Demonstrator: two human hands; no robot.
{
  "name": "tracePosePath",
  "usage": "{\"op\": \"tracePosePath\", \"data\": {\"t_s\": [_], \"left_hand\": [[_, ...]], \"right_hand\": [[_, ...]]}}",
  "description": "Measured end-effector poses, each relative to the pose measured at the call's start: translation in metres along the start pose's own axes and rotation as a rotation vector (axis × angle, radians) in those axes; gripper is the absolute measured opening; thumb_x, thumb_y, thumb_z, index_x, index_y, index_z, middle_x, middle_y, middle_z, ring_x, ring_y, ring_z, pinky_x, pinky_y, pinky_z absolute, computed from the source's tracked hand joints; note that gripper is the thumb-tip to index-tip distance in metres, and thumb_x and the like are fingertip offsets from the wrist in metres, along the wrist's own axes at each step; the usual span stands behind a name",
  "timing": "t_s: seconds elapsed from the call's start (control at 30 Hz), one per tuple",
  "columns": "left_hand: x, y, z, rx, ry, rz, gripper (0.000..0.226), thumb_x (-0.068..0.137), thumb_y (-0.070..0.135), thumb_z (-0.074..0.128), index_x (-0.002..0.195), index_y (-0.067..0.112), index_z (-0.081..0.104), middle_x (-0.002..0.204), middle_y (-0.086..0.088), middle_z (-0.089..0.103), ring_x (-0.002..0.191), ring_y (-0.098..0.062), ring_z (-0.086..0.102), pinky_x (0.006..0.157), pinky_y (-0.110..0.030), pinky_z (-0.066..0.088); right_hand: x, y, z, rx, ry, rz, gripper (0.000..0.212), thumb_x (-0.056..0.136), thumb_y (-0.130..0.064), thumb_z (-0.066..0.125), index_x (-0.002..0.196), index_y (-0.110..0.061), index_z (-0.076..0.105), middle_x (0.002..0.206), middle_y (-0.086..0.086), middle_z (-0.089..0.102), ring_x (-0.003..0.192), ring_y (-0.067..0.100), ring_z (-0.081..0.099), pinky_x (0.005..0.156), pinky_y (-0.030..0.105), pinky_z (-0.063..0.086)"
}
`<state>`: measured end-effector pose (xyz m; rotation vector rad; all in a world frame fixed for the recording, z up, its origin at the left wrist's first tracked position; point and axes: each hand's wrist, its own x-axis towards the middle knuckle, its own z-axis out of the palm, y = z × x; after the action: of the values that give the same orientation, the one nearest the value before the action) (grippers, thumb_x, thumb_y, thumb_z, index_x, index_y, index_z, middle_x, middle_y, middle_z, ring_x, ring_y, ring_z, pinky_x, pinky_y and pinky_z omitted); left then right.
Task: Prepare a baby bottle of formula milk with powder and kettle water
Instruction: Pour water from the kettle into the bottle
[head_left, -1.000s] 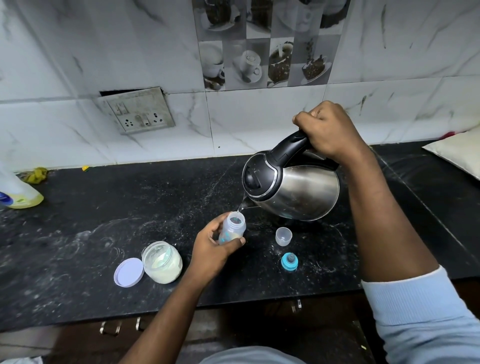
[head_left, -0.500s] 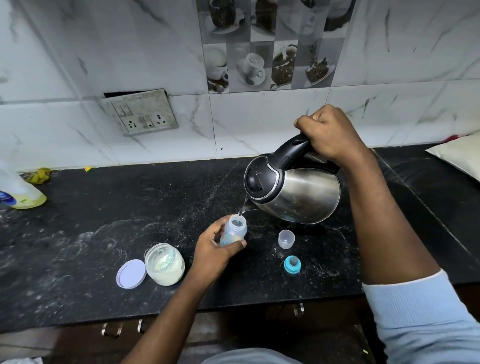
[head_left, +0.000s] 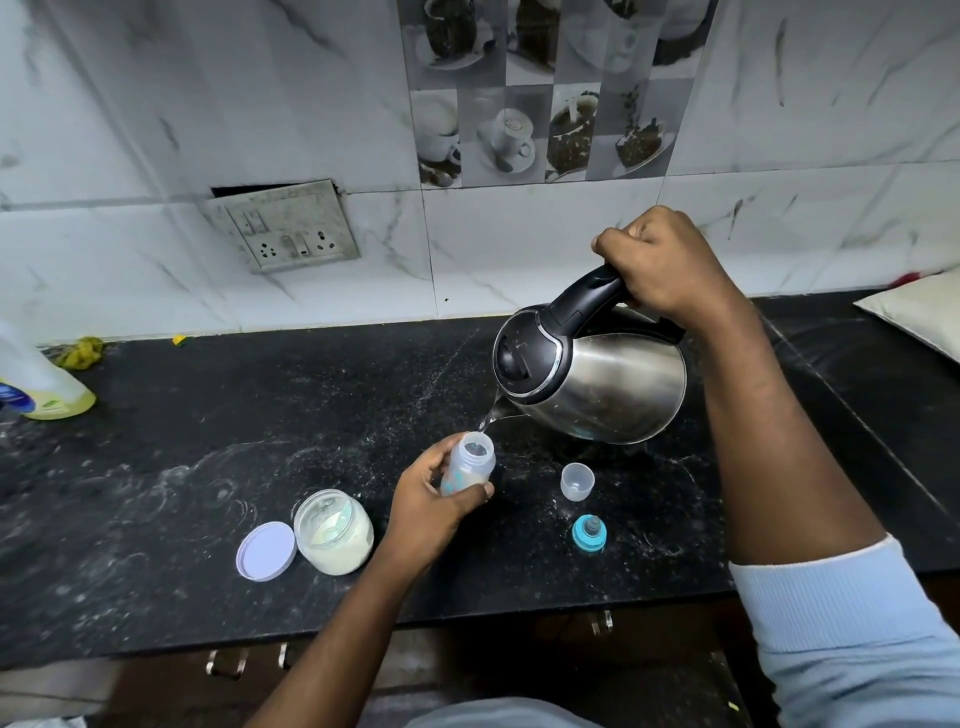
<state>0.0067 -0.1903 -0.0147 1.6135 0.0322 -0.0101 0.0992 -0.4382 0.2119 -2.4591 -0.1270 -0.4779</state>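
Over the black counter (head_left: 208, 467), right hand (head_left: 670, 265) grips tilted kettle (head_left: 597, 384) handle. Left hand (head_left: 431, 499) wraps fingers round open baby bottle (head_left: 470, 465) under the spout

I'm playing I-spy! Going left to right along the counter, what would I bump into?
yellow bottle → lid → powder jar → baby bottle → kettle → pillow. I skipped the clear cap and blue teat ring: they sit below the kettle.

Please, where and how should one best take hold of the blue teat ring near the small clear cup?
Pinch the teat ring by its blue outer rim, coming straight from above, thumb and finger on opposite sides. It sits flat on the counter, teat apparently upward, so the round rim is free all around.
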Motion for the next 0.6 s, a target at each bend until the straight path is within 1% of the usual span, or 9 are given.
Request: {"op": "tracePosePath", "data": {"t_s": [0.1,0.17,0.27,0.4,0.53,0.6], "left_hand": [[0.0004,-0.0004,0.0,0.002,0.004,-0.003,0.059,0.075,-0.01,0.087,0.12,0.026,0.072,0.108,0.015,0.08,0.1,0.003,0.071,0.085,-0.012,0.052],[0.0012,-0.0016,0.0,0.007,0.005,-0.002,0.059,0.075,-0.009,0.087,0.119,0.027,0.072,0.11,0.015,0.08,0.101,0.002,0.071,0.085,-0.013,0.052],[0.003,-0.0033,0.0004,0.012,0.013,-0.002,0.06,0.075,-0.009,0.088,0.119,0.029,0.072,0.112,0.014,0.079,0.103,0.0,0.071,0.087,-0.015,0.053],[0.0028,-0.0028,0.0014,0.01,0.013,-0.007,0.06,0.075,-0.009,0.088,0.118,0.029,0.072,0.109,0.018,0.079,0.1,0.003,0.071,0.085,-0.013,0.052],[0.0032,-0.0021,0.0026,0.007,0.013,-0.013,0.06,0.075,-0.012,0.087,0.115,0.029,0.071,0.104,0.023,0.079,0.095,0.007,0.07,0.083,-0.011,0.052],[0.0033,-0.0029,0.0031,0.007,0.012,-0.014,0.06,0.075,-0.011,0.087,0.115,0.03,0.071,0.105,0.023,0.079,0.096,0.006,0.07,0.083,-0.012,0.052]], "right_hand": [[0.0012,0.0007,0.0004,0.0,0.003,-0.001,0.046,0.089,-0.025,0.056,0.056,-0.006,0.03,0.061,0.016,0.024,0.057,0.023,0.026,0.054,0.049,0.032],[0.0018,0.001,0.0013,0.002,0.001,-0.004,0.047,0.089,-0.025,0.056,0.057,-0.002,0.03,0.061,0.016,0.025,0.056,0.023,0.026,0.054,0.049,0.033],[0.0025,0.0019,0.0026,-0.001,0.0,-0.009,0.047,0.088,-0.025,0.056,0.058,-0.001,0.031,0.061,0.017,0.026,0.057,0.024,0.027,0.054,0.049,0.034],[0.0035,0.0038,0.0042,-0.008,-0.006,-0.002,0.048,0.089,-0.027,0.056,0.058,0.003,0.034,0.059,0.017,0.03,0.056,0.025,0.03,0.055,0.048,0.037],[0.0034,0.0055,0.0057,-0.008,-0.007,-0.006,0.048,0.089,-0.027,0.056,0.058,0.003,0.035,0.058,0.017,0.031,0.055,0.025,0.03,0.055,0.049,0.037],[0.0035,0.0063,0.0057,-0.006,-0.01,-0.01,0.048,0.089,-0.026,0.056,0.057,0.002,0.034,0.058,0.017,0.03,0.055,0.025,0.03,0.055,0.048,0.037]]}}
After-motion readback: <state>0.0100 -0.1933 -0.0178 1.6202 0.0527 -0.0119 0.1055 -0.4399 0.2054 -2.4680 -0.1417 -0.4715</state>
